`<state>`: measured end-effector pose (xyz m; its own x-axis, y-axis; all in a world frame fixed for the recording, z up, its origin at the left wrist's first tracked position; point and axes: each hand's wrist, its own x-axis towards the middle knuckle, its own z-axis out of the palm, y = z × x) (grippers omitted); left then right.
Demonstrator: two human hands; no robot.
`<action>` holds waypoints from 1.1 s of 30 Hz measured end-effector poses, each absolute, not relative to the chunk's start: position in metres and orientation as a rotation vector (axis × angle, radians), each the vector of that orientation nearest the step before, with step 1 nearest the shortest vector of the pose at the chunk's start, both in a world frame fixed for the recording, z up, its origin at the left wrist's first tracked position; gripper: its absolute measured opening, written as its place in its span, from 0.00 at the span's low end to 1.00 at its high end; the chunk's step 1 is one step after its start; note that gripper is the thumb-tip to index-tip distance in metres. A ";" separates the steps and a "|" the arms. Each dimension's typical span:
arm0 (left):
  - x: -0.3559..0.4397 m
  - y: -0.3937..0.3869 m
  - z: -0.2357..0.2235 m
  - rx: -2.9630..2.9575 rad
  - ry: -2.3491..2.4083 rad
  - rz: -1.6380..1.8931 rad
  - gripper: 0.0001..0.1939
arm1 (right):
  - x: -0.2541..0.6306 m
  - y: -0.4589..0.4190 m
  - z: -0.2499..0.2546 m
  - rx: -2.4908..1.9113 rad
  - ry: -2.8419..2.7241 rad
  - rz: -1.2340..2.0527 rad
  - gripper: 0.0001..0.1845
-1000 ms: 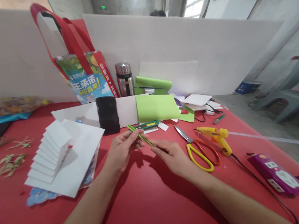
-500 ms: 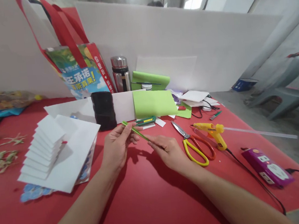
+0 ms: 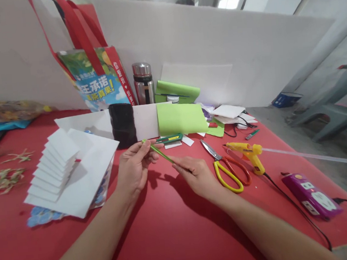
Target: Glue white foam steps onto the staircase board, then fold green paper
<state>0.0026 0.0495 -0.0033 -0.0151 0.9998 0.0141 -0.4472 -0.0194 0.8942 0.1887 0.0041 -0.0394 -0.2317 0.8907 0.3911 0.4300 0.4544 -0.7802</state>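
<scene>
A thin green strip [image 3: 162,154] slants between my two hands above the red table, its far end higher and to the left. My left hand [image 3: 136,160] pinches the upper end between thumb and fingers. The lower end is gripped by my right hand [image 3: 192,170], whose closed fingers hide its tip. Just behind my left fingertips lies a green utility knife [image 3: 170,138] with a yellow mark. To the right of my right hand are scissors [image 3: 228,173] with one yellow and one red handle. Whether the strip is folded or rolled I cannot tell.
A yellow glue gun [image 3: 246,151] and a purple power strip [image 3: 313,194] with cords lie right. White sheets [image 3: 83,187] with fanned pieces lie left. Behind stand a black phone-like object [image 3: 123,126], green sheets [image 3: 181,119], a steel flask [image 3: 144,86] and a bag [image 3: 98,86].
The camera view has shifted slightly, so most things sit a little further right. Both hands keep their hold on the green strip, with barely any movement.
</scene>
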 end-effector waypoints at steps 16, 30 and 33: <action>0.002 0.052 -0.003 0.897 0.892 1.411 0.15 | 0.189 0.003 -0.041 -1.120 -1.852 0.622 0.20; 0.008 0.046 -0.005 0.874 0.898 1.297 0.18 | 0.190 0.004 -0.043 -1.150 -1.825 0.621 0.19; 0.008 0.046 -0.004 0.866 0.889 1.297 0.16 | 0.190 0.005 -0.044 -1.147 -1.821 0.621 0.19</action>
<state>0.0084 0.0461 -0.0044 0.0621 0.9965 -0.0568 -0.4126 0.0775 0.9076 0.1905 0.0047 -0.0440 -0.1956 0.8920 0.4075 0.4568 0.4506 -0.7670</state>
